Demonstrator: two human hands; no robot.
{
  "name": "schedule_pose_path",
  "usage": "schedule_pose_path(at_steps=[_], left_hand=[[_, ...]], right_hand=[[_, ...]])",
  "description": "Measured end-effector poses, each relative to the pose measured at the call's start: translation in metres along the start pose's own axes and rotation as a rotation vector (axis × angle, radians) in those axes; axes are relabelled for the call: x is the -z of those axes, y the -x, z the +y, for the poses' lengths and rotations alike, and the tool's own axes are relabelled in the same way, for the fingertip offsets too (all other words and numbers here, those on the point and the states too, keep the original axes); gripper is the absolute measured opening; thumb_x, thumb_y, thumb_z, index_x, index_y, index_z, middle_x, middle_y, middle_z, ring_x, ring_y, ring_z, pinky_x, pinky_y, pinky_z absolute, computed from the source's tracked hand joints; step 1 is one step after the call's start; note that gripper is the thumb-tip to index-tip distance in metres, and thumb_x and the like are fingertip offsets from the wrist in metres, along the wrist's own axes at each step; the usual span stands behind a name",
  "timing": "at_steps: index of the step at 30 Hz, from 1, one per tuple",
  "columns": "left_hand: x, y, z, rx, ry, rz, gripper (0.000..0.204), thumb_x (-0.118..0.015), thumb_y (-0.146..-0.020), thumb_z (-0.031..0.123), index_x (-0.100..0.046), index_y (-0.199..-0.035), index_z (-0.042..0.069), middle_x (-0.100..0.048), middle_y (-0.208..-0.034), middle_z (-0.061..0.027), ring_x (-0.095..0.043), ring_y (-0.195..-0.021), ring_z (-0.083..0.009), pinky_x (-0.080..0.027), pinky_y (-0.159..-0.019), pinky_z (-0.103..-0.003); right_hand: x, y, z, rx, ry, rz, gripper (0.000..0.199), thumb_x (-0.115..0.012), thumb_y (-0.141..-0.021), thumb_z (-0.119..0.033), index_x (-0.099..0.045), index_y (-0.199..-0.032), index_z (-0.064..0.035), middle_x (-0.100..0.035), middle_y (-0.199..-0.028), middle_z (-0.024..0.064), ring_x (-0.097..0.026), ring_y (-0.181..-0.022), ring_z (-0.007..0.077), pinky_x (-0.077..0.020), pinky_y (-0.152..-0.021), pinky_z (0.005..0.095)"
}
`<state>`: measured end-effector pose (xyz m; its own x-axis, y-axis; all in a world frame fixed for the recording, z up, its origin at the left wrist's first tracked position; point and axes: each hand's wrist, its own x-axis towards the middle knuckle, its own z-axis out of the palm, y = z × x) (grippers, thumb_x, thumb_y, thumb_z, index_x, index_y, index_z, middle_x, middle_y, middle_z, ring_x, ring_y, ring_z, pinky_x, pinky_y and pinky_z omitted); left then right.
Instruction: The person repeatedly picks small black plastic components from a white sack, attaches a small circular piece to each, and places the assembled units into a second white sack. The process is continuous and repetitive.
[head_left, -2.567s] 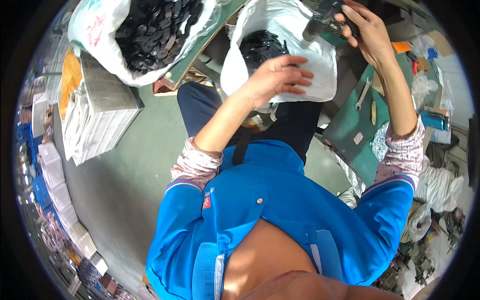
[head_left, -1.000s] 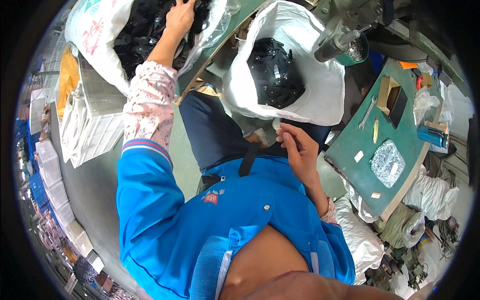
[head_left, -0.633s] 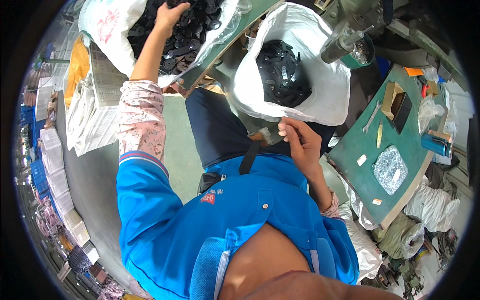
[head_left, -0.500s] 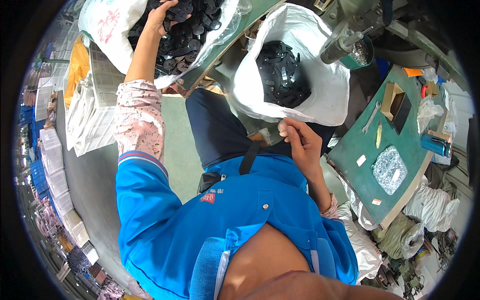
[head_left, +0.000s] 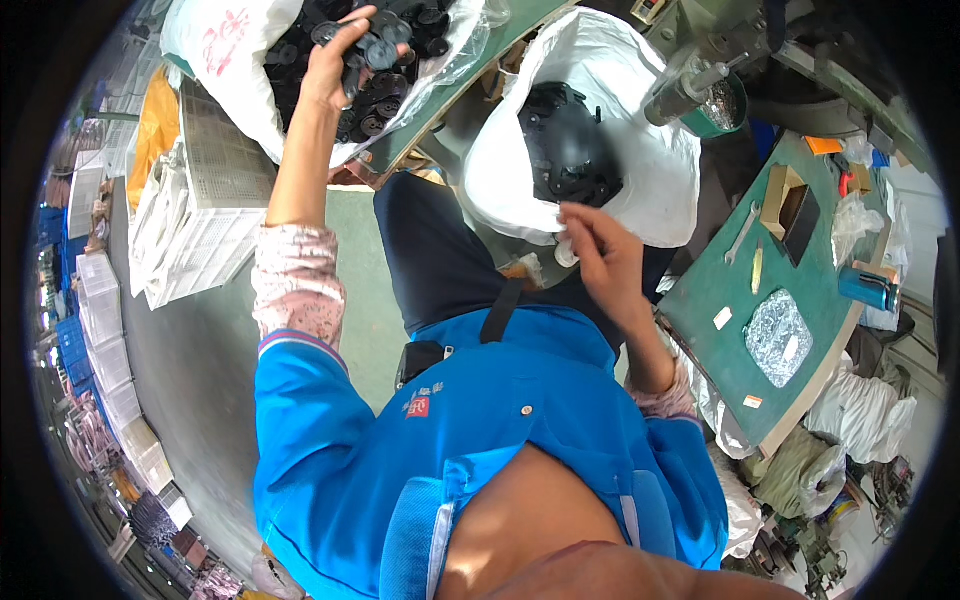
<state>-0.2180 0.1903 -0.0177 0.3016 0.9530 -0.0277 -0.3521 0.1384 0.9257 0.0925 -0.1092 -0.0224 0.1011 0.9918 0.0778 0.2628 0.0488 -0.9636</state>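
Above an open white sack (head_left: pixel 225 75), my left hand (head_left: pixel 335 72) is closed around several black plastic parts (head_left: pixel 378 45) with round ends. More such black parts (head_left: pixel 375 118) fill that sack. My right hand (head_left: pixel 610 262) is at the near rim of a second white sack (head_left: pixel 655 195), fingers bent together in a pinch. A small pale thing (head_left: pixel 567 253) shows by its fingertips; whether they hold it I cannot make out. Inside the second sack lies a heap of flat black parts (head_left: pixel 560 150), partly blurred.
Machine parts (head_left: pixel 690 90) and a green cup of small metal pieces (head_left: pixel 722 108) overhang the second sack. On the green table (head_left: pixel 690 300) to the right lie a wrench (head_left: pixel 742 235), a yellow knife (head_left: pixel 757 270) and a clear-wrapped packet (head_left: pixel 778 340). White crates (head_left: pixel 215 210) stand left.
My left hand has drawn slightly back and right, lifting black parts from the pile. My right hand has moved a little forward to the second sack's rim.
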Motion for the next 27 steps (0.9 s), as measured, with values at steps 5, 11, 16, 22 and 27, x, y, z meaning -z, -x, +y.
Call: schedule_pose_path(at_steps=[5,11,16,22,27], left_hand=[[-0.098,0.063,-0.006,0.106,-0.019,-0.279,0.033,-0.059,-0.088,0.006,-0.055,-0.119,-0.003,-0.065,-0.095,-0.0228,-0.069,-0.076,-0.0304,-0.06,-0.068,-0.035],[-0.169,0.087,-0.035,0.145,0.01,-0.422,0.038,-0.065,-0.084,0.012,-0.056,-0.118,-0.003,-0.064,-0.104,-0.0164,-0.068,-0.085,-0.0227,-0.059,-0.073,-0.034],[-0.184,0.091,-0.052,0.086,0.208,-0.312,0.048,-0.064,-0.087,0.014,-0.048,-0.128,-0.005,-0.057,-0.117,-0.021,-0.061,-0.107,-0.0291,-0.059,-0.079,-0.049],[-0.22,0.094,-0.077,0.0,0.315,-0.297,0.052,-0.064,-0.088,0.012,-0.043,-0.133,-0.003,-0.053,-0.125,-0.0203,-0.057,-0.115,-0.0295,-0.058,-0.083,-0.05],[-0.237,0.096,-0.085,-0.009,0.313,-0.323,0.054,-0.066,-0.088,0.015,-0.042,-0.133,-0.002,-0.052,-0.129,-0.0192,-0.056,-0.115,-0.0303,-0.058,-0.084,-0.048]], right_hand=[[0.034,-0.081,-0.028,0.486,0.402,0.088,0.021,-0.065,-0.087,-0.013,-0.063,-0.106,-0.0026,-0.065,-0.096,0.0153,-0.062,-0.085,0.0316,-0.0499,-0.072,0.0365],[0.044,-0.126,-0.033,0.414,0.375,-0.35,0.028,-0.057,-0.093,-0.024,-0.061,-0.11,-0.0021,-0.064,-0.079,0.0151,-0.063,-0.068,0.0267,-0.0493,-0.064,0.0324],[0.064,-0.089,-0.014,-0.003,-0.132,-0.138,0.024,-0.052,-0.097,-0.022,-0.057,-0.112,-0.0029,-0.063,-0.079,0.0049,-0.059,-0.067,0.0102,-0.0484,-0.062,0.0264],[0.043,-0.051,-0.012,-0.173,-0.664,0.131,0.024,-0.052,-0.098,-0.024,-0.059,-0.105,-0.0017,-0.056,-0.076,0.0003,-0.049,-0.062,0.007,-0.0406,-0.058,0.0214],[0.05,-0.052,-0.008,-0.167,-0.501,0.138,0.024,-0.055,-0.096,-0.023,-0.063,-0.096,-0.0007,-0.059,-0.072,0.0015,-0.054,-0.063,0.0082,-0.0424,-0.06,0.0219]])
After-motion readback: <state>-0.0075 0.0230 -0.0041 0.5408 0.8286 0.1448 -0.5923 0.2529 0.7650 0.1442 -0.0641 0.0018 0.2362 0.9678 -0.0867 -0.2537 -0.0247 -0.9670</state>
